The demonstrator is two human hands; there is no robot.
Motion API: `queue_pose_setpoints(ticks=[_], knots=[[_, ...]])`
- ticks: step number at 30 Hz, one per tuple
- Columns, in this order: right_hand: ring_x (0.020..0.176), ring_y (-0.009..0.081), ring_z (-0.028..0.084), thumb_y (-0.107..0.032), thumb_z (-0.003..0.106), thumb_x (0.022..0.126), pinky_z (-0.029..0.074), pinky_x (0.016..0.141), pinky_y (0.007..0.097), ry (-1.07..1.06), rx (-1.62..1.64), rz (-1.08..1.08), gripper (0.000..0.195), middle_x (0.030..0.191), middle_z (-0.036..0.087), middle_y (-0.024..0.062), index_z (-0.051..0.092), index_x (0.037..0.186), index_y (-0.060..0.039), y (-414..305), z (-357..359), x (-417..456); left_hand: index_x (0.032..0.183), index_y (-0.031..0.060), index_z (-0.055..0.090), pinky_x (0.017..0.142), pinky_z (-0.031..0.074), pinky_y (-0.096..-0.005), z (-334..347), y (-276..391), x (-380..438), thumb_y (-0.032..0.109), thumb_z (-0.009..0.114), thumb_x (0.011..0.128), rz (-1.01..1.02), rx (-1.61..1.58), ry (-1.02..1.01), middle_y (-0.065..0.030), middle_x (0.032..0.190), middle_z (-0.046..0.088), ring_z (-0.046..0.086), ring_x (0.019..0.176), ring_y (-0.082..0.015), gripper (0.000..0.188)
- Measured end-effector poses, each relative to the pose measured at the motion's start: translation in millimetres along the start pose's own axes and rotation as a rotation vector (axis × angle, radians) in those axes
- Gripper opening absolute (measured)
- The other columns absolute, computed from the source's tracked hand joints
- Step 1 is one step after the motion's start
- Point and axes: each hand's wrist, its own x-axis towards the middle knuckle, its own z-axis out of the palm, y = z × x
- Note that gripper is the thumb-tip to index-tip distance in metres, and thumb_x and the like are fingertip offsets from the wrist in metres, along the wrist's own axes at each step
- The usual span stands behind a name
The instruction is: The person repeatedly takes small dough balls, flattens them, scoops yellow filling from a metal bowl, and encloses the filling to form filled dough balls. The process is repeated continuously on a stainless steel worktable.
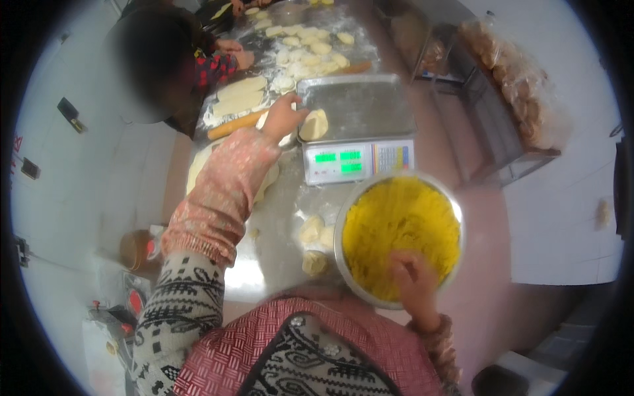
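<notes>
My left hand (286, 118) reaches over the left edge of a digital scale (359, 109). Its fingertips are at the rim of a round, flattened dough piece (314, 125) on the metal pan. Whether they grip the dough is unclear. Over the near part of a metal bowl (339, 237) is my right hand (415, 279), blurred, with fingers curled. Crumbly yellow filling (396, 222) fills much of this bowl; whether any is in the hand cannot be seen. Several dough lumps (312, 230) lie on the metal table (277, 232) left of the bowl.
A wooden rolling pin (237, 124) lies left of the scale, near flat dough sheets (240, 94). Many dough rounds (307, 49) cover the floured far table. A co-worker's hand (242, 58) is at the far left. Bagged goods (515, 84) sit on a rack at right.
</notes>
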Motion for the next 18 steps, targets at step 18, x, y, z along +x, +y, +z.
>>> queue_pose_setpoints(ticks=[18], knots=[[0.086, 0.0234, 0.061, -0.008, 0.058, 0.083, 0.048, 0.074, 0.0315, -0.025, -0.009, 0.036, 0.013, 0.094, 0.062, 0.0125, 0.062, 0.094, -0.0035, 9, -7, -6, 0.110, 0.0069, 0.056, 0.078, 0.051, -0.0416, 32, -31, 9, 0.017, 0.057, 0.080, -0.598, -0.695, -0.279, -0.0161, 0.102, 0.060, 0.061, 0.089, -0.0300, 0.032]])
